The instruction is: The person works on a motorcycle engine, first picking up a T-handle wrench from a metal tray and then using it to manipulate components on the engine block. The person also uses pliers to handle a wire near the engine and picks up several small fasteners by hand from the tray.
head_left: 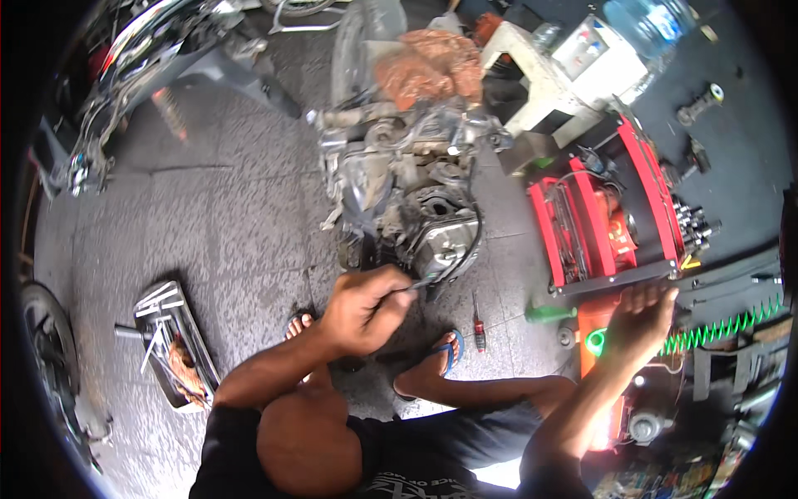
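In front of me a dismantled motorcycle engine (445, 241) stands on the floor, its grey metal cover facing me. A black cable (475, 241) curves down its right side toward my left hand. My left hand (366, 312) is closed, thumb against fingers, at the engine's lower edge, and the cable's end seems to be pinched in it. Off to the right, my right hand (640, 320) is stretched out with its fingers extended, just below the red toolbox (611, 274). Nothing shows in it, though its palm side is partly hidden.
A red-handled screwdriver (480, 333) lies by my right foot. At left stands a tray (208, 366) of tools. A green coiled hose (723, 327) and an orange machine (592, 320) are at right. Behind the toolbox is a white stool (519, 91); a motorcycle (125, 75) stands far left.
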Motion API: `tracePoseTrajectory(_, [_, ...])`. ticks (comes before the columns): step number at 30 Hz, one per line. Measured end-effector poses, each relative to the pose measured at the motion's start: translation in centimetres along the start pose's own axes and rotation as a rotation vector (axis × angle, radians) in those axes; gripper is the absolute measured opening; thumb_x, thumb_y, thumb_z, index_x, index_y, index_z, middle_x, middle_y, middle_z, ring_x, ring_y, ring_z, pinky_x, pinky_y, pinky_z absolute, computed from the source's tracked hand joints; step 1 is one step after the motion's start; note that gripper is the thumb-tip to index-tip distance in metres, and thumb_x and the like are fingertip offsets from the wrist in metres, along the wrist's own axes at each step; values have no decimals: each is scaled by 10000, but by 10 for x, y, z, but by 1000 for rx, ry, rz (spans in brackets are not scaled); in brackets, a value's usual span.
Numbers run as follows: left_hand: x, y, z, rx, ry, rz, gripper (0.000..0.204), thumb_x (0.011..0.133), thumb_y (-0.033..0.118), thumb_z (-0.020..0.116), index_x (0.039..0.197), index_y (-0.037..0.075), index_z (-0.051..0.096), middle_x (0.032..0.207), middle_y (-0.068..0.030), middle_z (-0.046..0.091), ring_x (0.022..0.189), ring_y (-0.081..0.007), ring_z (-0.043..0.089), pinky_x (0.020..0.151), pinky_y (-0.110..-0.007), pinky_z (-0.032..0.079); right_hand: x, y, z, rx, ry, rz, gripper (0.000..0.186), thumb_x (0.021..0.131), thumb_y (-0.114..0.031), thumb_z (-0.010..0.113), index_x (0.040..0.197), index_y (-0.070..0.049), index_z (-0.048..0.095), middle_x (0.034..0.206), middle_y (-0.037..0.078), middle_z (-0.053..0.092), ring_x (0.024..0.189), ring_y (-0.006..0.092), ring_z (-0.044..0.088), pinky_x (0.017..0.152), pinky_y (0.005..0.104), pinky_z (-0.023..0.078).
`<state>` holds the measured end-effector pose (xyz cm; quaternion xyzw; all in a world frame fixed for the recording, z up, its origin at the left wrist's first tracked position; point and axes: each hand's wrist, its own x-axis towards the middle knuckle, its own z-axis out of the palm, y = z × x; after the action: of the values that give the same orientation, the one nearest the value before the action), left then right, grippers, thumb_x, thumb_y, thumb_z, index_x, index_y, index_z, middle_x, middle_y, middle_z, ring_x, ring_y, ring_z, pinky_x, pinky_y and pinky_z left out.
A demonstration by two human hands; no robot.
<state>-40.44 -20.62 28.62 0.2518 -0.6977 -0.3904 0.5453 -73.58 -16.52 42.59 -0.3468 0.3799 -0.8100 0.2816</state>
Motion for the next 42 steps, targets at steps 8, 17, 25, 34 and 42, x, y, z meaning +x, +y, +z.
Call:
tracePoseTrajectory(8, [15,4,13,-25,-74,123,90,914,14,597,961,-20,665,765,-113,627,618,-206,588,546,-328,457,-107,56,51,-451,-617,320,29,951,-2,653,977,9,648,870,59,657,721,93,620,652,243,518])
tracePoseTrajectory(17, [10,11,8,27,-84,136,127,858,-18,648,981,1,673,822,-118,620,674,-263,611,598,-364,483,-120,63,65,-560,-609,339,168,934,-20,697,1052,48,599,942,94,671,772,119,654,710,251,552])
tracePoseTrajectory(25, [7,14,4,83,-78,172,158,817,4,678,974,15,685,820,-110,602,685,-270,613,614,-375,503,-126,67,65,-547,-617,281,164,885,-34,753,1029,-20,677,873,27,703,790,80,637,710,251,531])
tracePoseTrajectory(34, [5,13,6,218,-145,258,115,830,52,691,942,33,670,830,-91,582,740,-299,607,646,-409,514,-113,49,72,-1057,-948,40,144,887,-43,737,938,21,618,878,115,662,730,164,661,652,292,526])
tracePoseTrajectory(42, [2,9,13,207,-295,277,98,835,90,680,912,43,642,839,-95,556,801,-297,593,724,-416,505,-102,50,53,-1069,-1220,82,170,925,-174,667,866,-21,624,709,135,609,652,351,648,578,408,497])
